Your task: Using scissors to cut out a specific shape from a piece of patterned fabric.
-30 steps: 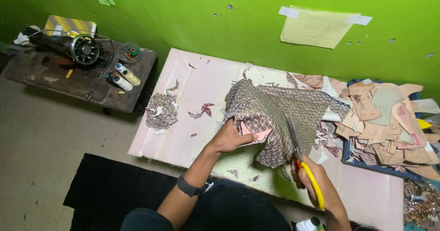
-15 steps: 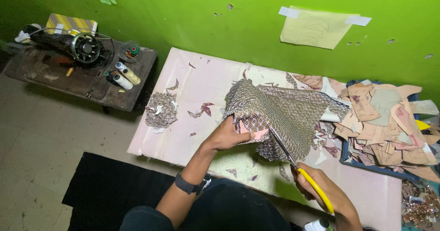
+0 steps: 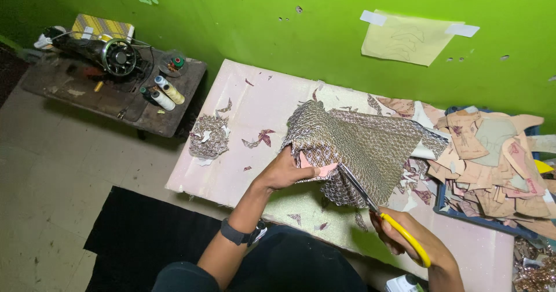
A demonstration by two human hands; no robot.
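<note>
Patterned fabric (image 3: 370,153) lower, scissors (image 3: 370,202) deeper

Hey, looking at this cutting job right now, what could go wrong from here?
1. The left hand pinches the patterned fabric close to the blades of the yellow-handled scissors, so a slip might nick a finger.
2. The fabric is folded and bunched, so the cut may catch a hidden layer or wander.
3. Scraps beside the right hand could snag the blades.
</note>
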